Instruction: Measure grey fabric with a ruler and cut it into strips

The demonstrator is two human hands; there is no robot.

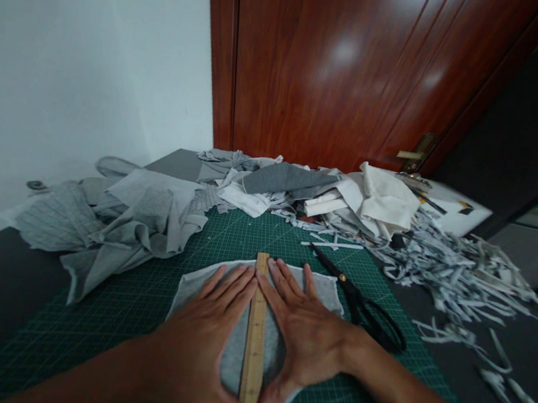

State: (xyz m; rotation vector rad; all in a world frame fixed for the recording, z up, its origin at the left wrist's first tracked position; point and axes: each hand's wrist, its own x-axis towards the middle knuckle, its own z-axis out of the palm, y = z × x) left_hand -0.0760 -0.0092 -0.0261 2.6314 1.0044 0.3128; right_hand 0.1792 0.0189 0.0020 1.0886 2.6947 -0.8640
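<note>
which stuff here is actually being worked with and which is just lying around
In use:
- left hand and right hand, both flat on the cloth
- wooden ruler between them
- grey cloth piece under the ruler
- green cutting mat beneath it

Lying about:
- black scissors, right of the hands
- grey fabric heap
- white folded fabric
- cut strips

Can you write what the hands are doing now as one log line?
left hand: flat on grey fabric piece | right hand: flat on fabric | wooden ruler: between hands | scissors: on mat, right
</note>
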